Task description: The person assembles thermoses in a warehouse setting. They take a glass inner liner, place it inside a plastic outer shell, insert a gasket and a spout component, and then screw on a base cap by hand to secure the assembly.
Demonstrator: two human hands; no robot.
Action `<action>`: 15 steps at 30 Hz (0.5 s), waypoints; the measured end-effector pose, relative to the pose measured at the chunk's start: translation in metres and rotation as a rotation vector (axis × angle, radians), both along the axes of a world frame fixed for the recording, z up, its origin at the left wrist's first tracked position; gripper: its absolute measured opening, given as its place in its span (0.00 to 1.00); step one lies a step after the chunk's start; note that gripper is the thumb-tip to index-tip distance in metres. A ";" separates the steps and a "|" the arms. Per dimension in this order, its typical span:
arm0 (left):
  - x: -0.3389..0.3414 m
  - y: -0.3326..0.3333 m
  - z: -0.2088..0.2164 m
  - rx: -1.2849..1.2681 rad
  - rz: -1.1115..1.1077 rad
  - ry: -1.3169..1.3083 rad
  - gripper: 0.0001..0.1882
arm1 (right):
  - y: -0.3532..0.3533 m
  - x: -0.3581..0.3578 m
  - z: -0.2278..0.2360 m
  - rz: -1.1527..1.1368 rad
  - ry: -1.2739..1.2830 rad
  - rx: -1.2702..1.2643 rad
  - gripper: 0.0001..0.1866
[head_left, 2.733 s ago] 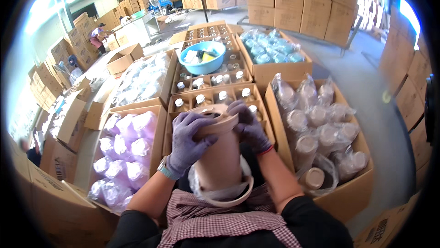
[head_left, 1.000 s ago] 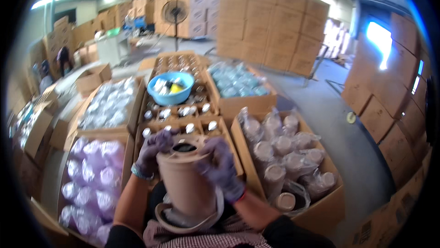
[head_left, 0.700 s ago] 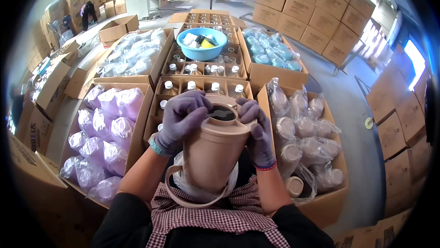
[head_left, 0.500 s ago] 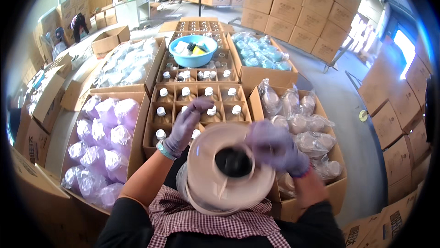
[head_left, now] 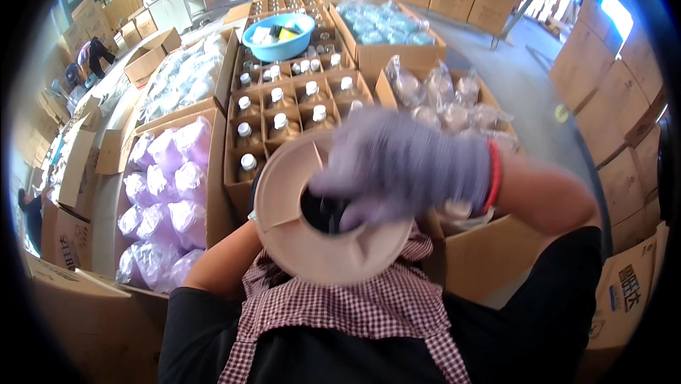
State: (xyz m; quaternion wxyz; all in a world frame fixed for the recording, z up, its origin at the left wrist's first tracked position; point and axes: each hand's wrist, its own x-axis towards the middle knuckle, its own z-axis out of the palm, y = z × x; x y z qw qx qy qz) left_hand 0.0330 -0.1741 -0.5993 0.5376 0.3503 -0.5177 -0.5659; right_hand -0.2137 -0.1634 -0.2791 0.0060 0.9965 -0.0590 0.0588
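Observation:
In front of my chest, a beige round plastic piece [head_left: 284, 231] faces up. It has a raised rim, radial ribs and a dark opening at its centre. My right hand [head_left: 397, 164], in a grey-purple knit glove, reaches over it. The fingers are curled and blurred at the opening, with the thumb low along its edge. Whatever they hold there is hidden. My left forearm [head_left: 227, 256] runs up behind the beige piece, which covers that hand and its fingers. White-capped clear bottles [head_left: 284, 125] stand in a divided carton [head_left: 230, 150] just beyond.
Purple bagged pieces [head_left: 170, 207] fill a carton at left, clear bagged ones [head_left: 188, 75] behind. Bagged beige pieces [head_left: 440, 93] lie at right, bagged blue ones [head_left: 383, 26] farther back. A blue basin [head_left: 280, 40] rests on the bottle cartons. A person [head_left: 94, 58] bends at far left.
My right hand has swung from the beige piece's right edge over its central opening. My left hand, raised and open before, is now hidden behind the piece. The view has tilted down.

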 end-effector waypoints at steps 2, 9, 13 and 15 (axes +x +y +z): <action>0.022 0.014 -0.001 -0.009 0.045 -0.064 0.21 | -0.042 -0.040 -0.014 0.047 -0.329 0.318 0.21; 0.022 0.097 0.041 -0.016 0.435 -0.132 0.37 | -0.025 -0.064 -0.320 -0.521 -0.669 0.679 0.22; 0.023 0.102 0.079 0.024 0.401 -0.241 0.21 | 0.001 -0.006 -0.300 -0.345 -1.442 1.528 0.12; 0.011 0.101 0.092 -0.024 0.435 -0.090 0.19 | -0.004 -0.016 -0.279 -0.228 -1.486 1.716 0.08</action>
